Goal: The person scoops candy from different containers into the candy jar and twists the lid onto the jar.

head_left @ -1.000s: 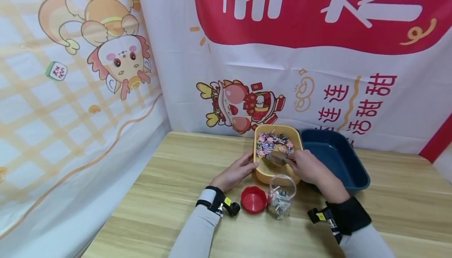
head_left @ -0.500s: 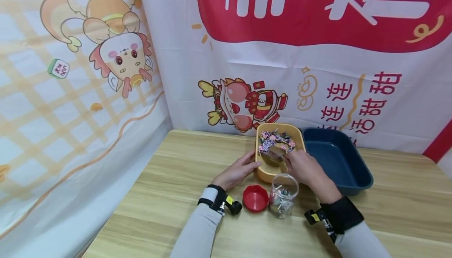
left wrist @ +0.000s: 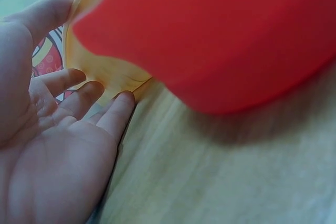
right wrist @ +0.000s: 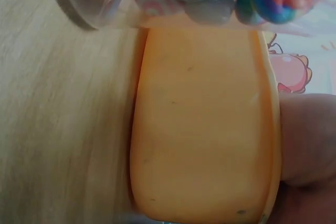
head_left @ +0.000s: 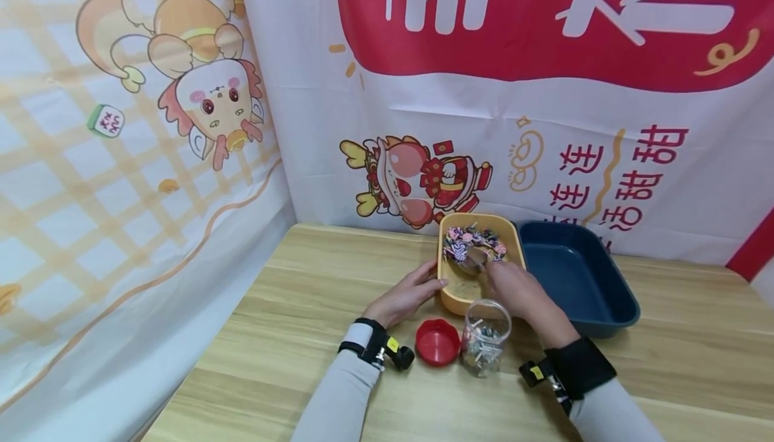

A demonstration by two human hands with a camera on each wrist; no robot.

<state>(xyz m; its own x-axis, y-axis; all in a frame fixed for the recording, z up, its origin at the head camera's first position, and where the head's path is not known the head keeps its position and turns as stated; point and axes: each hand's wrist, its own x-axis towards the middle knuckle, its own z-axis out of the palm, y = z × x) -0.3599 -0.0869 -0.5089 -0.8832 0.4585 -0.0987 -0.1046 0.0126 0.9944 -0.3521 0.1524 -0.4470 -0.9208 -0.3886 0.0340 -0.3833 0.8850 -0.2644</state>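
Observation:
In the head view a yellow bin [head_left: 465, 286] holds swirl-patterned lollipops [head_left: 461, 251] toward its back. My right hand [head_left: 521, 293] reaches over the bin's right side and grips a scoop [head_left: 474, 258], whose bowl lies among the lollipops; the handle is hidden by the hand. My left hand [head_left: 404, 295] rests against the bin's left wall, fingers spread and thumb at the rim. In the left wrist view the fingertips of that hand [left wrist: 63, 114] touch the yellow wall [left wrist: 105, 69]. The right wrist view shows the bin's outer side [right wrist: 205, 129] and part of the right hand [right wrist: 307, 145].
A clear jar [head_left: 484, 341] with wrapped lollipops stands in front of the bin, a red scalloped dish [head_left: 437, 343] just left of it. On the right sits a dark blue bin [head_left: 574, 281] against the yellow one. A printed cloth [head_left: 302, 126] hangs behind the wooden table [head_left: 290, 334].
My right hand and the scoop have shifted slightly left and deeper among the lollipops. The left hand keeps its place on the bin.

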